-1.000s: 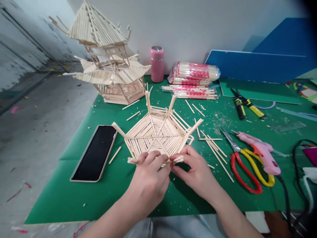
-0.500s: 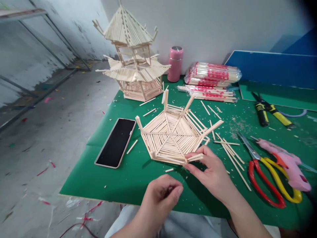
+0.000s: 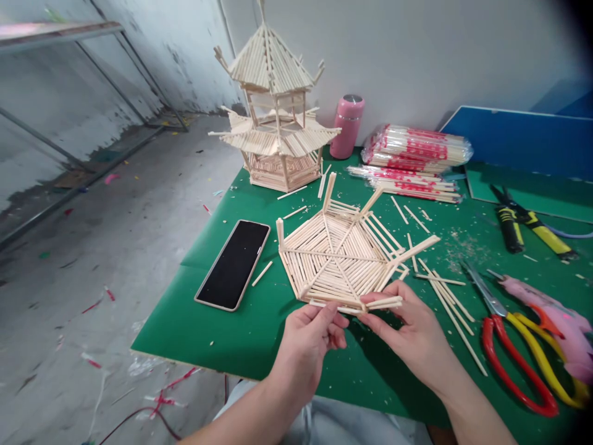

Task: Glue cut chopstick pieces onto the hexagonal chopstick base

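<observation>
Stick frame has left hand pinching its near edge, right hand one corner.

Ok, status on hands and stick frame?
Left hand at near edge; right hand pinching near right corner. Stick frame on table, loose sticks beside it.

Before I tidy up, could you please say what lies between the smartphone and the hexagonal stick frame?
In the head view, one short wooden stick lies on the green tabletop between the smartphone and the hexagonal stick frame.
</observation>
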`<state>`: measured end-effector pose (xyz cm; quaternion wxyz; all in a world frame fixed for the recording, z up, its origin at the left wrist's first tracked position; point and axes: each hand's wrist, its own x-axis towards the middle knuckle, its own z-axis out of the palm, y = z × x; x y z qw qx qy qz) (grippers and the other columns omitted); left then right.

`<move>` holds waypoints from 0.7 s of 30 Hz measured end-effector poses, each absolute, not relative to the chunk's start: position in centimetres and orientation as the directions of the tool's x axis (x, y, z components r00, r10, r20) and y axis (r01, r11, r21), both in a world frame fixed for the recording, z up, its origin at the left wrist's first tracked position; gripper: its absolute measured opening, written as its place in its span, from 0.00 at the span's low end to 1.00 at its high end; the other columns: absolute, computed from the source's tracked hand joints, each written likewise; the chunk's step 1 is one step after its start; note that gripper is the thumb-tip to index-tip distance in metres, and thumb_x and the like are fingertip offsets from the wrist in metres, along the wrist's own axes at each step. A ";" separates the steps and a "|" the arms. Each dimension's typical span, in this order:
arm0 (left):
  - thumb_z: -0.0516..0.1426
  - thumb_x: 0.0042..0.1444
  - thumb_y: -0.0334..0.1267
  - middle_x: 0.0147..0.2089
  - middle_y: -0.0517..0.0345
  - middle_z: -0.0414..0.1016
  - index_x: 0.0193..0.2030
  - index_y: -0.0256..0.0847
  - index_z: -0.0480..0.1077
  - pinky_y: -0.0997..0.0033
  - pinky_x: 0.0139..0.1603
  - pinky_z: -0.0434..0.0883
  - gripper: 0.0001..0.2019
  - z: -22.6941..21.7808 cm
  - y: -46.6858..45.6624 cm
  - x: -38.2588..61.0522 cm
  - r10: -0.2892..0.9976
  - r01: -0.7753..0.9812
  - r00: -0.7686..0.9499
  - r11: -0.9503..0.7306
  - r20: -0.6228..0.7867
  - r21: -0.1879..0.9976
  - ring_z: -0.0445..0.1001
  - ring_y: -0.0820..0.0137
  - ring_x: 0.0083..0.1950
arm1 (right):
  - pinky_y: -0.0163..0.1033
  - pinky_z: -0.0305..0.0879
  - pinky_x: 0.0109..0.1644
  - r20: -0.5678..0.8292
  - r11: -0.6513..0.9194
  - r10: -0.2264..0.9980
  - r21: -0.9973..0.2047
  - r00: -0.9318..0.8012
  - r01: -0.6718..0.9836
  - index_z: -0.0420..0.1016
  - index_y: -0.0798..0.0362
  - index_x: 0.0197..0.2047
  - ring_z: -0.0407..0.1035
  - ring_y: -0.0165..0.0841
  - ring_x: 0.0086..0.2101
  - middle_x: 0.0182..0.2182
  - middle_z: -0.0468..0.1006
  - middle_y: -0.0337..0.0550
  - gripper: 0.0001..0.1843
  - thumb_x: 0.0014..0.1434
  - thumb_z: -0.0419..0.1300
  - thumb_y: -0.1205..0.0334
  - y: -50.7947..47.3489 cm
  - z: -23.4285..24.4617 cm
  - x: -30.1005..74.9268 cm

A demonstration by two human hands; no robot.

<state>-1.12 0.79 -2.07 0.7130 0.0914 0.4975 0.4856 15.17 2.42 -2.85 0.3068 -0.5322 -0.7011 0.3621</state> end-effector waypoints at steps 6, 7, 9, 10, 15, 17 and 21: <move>0.62 0.44 0.37 0.21 0.56 0.71 0.25 0.31 0.72 0.75 0.23 0.59 0.09 -2.6 0.7 -1.3 0.800 -0.600 0.047 0.501 -0.597 0.623 0.64 0.78 0.18 | 0.36 0.63 0.33 0.048 0.176 0.967 -0.832 -0.248 0.527 0.72 0.49 0.40 0.65 0.31 0.32 0.31 0.63 0.40 0.09 0.54 0.59 0.61 2.5 -2.8 15.2; 0.61 0.45 0.37 0.21 0.56 0.71 0.25 0.31 0.72 0.75 0.23 0.59 0.09 -2.7 0.7 -1.3 0.804 -0.595 0.051 0.500 -0.592 0.628 0.64 0.78 0.19 | 0.36 0.63 0.34 0.047 0.175 0.968 -0.832 -0.248 0.526 0.72 0.49 0.40 0.65 0.31 0.32 0.31 0.64 0.40 0.09 0.54 0.59 0.61 2.5 -2.8 15.1; 0.61 0.45 0.37 0.21 0.56 0.72 0.25 0.31 0.72 0.75 0.22 0.59 0.08 -2.8 0.8 -1.4 0.808 -0.583 0.059 0.504 -0.586 0.637 0.64 0.78 0.19 | 0.36 0.64 0.35 0.042 0.169 0.969 -0.833 -0.244 0.526 0.72 0.49 0.40 0.65 0.30 0.33 0.32 0.64 0.40 0.09 0.54 0.59 0.61 2.5 -2.7 15.1; 0.61 0.45 0.37 0.21 0.56 0.72 0.25 0.31 0.72 0.75 0.22 0.59 0.08 -2.9 0.8 -1.4 0.809 -0.578 0.061 0.506 -0.585 0.640 0.64 0.78 0.19 | 0.37 0.64 0.36 0.040 0.166 0.969 -0.834 -0.242 0.526 0.72 0.49 0.39 0.65 0.30 0.33 0.32 0.64 0.40 0.08 0.54 0.59 0.62 2.5 -2.6 15.1; 0.62 0.43 0.37 0.20 0.56 0.72 0.24 0.32 0.72 0.76 0.22 0.59 0.09 -3.0 1.0 -1.5 0.801 -0.572 0.058 0.515 -0.595 0.638 0.64 0.78 0.18 | 0.37 0.65 0.37 0.041 0.167 0.970 -0.830 -0.240 0.533 0.72 0.50 0.39 0.66 0.30 0.33 0.31 0.64 0.40 0.08 0.54 0.58 0.62 2.6 -2.2 14.9; 0.62 0.44 0.37 0.21 0.56 0.72 0.25 0.31 0.72 0.76 0.22 0.59 0.08 -3.0 1.0 -1.5 0.800 -0.574 0.061 0.517 -0.597 0.635 0.64 0.78 0.19 | 0.37 0.64 0.36 0.032 0.157 0.972 -0.826 -0.234 0.541 0.73 0.50 0.39 0.66 0.30 0.33 0.31 0.65 0.40 0.08 0.54 0.58 0.63 2.7 -1.9 14.9; 0.62 0.43 0.36 0.21 0.56 0.72 0.25 0.31 0.72 0.77 0.21 0.59 0.08 -2.9 1.1 -1.5 0.795 -0.581 0.063 0.520 -0.603 0.626 0.65 0.77 0.19 | 0.36 0.64 0.36 0.007 0.129 0.975 -0.828 -0.220 0.545 0.73 0.49 0.38 0.66 0.30 0.33 0.31 0.65 0.40 0.07 0.53 0.58 0.63 2.7 -1.7 14.7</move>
